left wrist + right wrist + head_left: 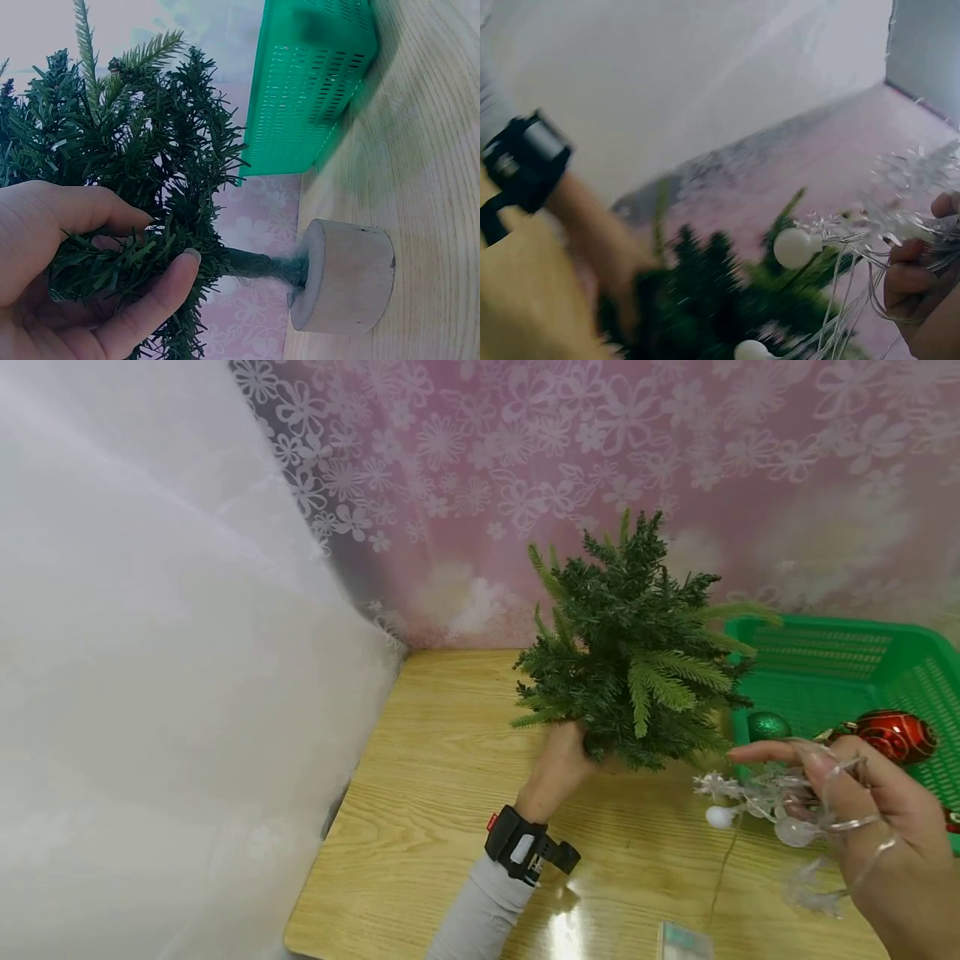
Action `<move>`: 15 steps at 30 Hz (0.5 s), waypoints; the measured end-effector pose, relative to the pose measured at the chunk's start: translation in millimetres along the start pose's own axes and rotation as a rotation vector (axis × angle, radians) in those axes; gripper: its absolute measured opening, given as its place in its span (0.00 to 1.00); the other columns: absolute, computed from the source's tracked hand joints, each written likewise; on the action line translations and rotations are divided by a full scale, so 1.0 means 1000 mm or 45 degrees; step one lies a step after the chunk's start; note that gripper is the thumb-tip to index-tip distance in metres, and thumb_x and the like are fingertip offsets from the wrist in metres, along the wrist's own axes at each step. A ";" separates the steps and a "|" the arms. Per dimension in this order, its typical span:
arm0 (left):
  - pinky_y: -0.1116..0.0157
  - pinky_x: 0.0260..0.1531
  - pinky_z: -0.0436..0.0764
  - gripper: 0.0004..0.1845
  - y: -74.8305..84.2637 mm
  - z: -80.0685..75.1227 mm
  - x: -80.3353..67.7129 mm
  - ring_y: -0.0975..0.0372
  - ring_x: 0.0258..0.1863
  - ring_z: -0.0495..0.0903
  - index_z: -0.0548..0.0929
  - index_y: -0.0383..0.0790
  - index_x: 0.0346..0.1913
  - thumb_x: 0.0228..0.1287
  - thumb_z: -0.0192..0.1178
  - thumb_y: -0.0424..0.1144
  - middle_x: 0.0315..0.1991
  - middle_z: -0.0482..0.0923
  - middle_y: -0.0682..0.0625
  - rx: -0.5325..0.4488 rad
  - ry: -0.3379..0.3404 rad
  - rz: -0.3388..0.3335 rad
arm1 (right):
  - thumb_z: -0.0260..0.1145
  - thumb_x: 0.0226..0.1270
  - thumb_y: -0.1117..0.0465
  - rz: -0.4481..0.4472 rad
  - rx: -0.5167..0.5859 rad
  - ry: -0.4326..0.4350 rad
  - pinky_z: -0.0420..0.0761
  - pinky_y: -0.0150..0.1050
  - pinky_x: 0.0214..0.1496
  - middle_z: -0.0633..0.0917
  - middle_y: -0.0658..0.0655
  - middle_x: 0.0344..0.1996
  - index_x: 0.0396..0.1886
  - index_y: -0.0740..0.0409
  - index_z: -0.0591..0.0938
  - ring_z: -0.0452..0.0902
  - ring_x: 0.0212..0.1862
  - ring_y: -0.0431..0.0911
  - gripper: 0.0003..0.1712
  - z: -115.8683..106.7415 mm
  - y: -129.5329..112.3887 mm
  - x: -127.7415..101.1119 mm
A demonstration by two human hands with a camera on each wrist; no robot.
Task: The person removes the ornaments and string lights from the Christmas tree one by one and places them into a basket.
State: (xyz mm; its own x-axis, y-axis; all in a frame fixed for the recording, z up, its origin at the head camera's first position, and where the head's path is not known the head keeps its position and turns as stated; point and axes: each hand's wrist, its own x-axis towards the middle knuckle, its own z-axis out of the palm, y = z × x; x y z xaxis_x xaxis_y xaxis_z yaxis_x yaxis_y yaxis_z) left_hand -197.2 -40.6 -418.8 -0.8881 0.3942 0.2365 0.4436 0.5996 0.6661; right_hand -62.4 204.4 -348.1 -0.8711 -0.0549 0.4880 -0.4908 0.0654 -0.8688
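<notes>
Near table [450, 827] edge: small clear packet [682, 941], partly cut off. R hand [885, 827] at right edge, fingers curled thru a clear light string [772, 797] w/ white bulbs, pinching it above the wood. L hand [558, 768] mid-table, fingers wrapped round lower branches of mini tree [633, 643]; its wooden base [345, 277] rests on the table. Far right corner: green basket [847, 668] w/ red bauble [892, 735] & green bauble [767, 725], tree partly blocking it.

Wearing a grey sleeve [483, 914] and a wrist camera.
Showing a black strap [528, 849] with a small red tab, sitting just above the cuff.
</notes>
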 end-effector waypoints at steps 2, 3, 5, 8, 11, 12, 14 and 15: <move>0.78 0.16 0.67 0.09 -0.001 0.002 0.001 0.72 0.17 0.70 0.78 0.39 0.37 0.59 0.68 0.37 0.22 0.74 0.56 0.016 0.006 0.034 | 0.38 0.78 0.72 0.051 -0.107 0.044 0.58 0.36 0.29 0.79 0.57 0.54 0.29 0.66 0.62 0.67 0.34 0.43 0.13 0.008 0.000 -0.005; 0.79 0.18 0.69 0.09 -0.001 0.002 0.001 0.72 0.20 0.73 0.79 0.39 0.39 0.59 0.68 0.36 0.25 0.78 0.54 0.018 0.015 0.058 | 0.39 0.78 0.72 0.033 -0.123 0.056 0.59 0.35 0.32 0.79 0.56 0.55 0.29 0.67 0.63 0.70 0.38 0.43 0.13 0.011 0.002 -0.006; 0.80 0.23 0.72 0.11 -0.001 0.003 0.002 0.71 0.25 0.77 0.79 0.39 0.43 0.59 0.68 0.35 0.31 0.81 0.51 0.011 0.031 0.094 | 0.39 0.78 0.71 0.039 -0.219 0.064 0.64 0.31 0.38 0.78 0.54 0.58 0.30 0.69 0.63 0.72 0.44 0.43 0.13 0.014 0.002 -0.005; 0.79 0.26 0.73 0.14 -0.002 0.003 0.001 0.69 0.29 0.78 0.79 0.38 0.47 0.59 0.67 0.33 0.35 0.82 0.49 0.007 0.038 0.097 | 0.40 0.79 0.70 0.087 -0.356 0.050 0.66 0.27 0.51 0.77 0.51 0.61 0.31 0.69 0.63 0.69 0.60 0.42 0.12 0.019 -0.001 0.000; 0.79 0.23 0.72 0.12 -0.002 0.003 0.000 0.69 0.26 0.77 0.79 0.37 0.45 0.60 0.67 0.34 0.33 0.81 0.49 0.025 0.028 0.067 | 0.44 0.76 0.73 -0.025 -0.481 -0.011 0.69 0.24 0.41 0.77 0.49 0.61 0.29 0.65 0.65 0.75 0.46 0.33 0.11 0.023 -0.004 0.007; 0.79 0.23 0.72 0.12 -0.003 0.003 -0.001 0.70 0.26 0.77 0.79 0.37 0.45 0.60 0.67 0.34 0.33 0.81 0.49 0.032 0.028 0.065 | 0.46 0.75 0.74 -0.079 -0.540 -0.033 0.67 0.24 0.35 0.80 0.44 0.55 0.32 0.65 0.69 0.74 0.38 0.29 0.10 0.025 -0.005 0.010; 0.79 0.24 0.72 0.13 -0.003 0.003 -0.001 0.70 0.27 0.77 0.78 0.38 0.46 0.60 0.67 0.34 0.34 0.81 0.49 0.040 0.036 0.071 | 0.48 0.72 0.76 -0.235 -0.637 -0.080 0.62 0.25 0.33 0.79 0.44 0.57 0.31 0.59 0.72 0.75 0.41 0.28 0.13 0.027 -0.006 0.015; 0.79 0.24 0.72 0.12 -0.003 0.003 -0.001 0.70 0.27 0.77 0.78 0.38 0.46 0.60 0.67 0.34 0.34 0.82 0.49 0.048 0.042 0.078 | 0.49 0.72 0.76 -0.309 -0.685 -0.106 0.60 0.25 0.33 0.79 0.45 0.58 0.30 0.56 0.72 0.76 0.43 0.29 0.14 0.028 -0.006 0.018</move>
State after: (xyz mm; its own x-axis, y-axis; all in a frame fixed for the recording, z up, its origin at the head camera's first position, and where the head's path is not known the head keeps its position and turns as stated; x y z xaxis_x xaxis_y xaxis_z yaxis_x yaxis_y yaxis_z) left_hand -197.4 -40.6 -423.6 -0.8624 0.4080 0.2996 0.5007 0.6010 0.6229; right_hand -74.1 175.3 -336.3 -0.7395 -0.2082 0.6402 -0.6339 0.5357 -0.5579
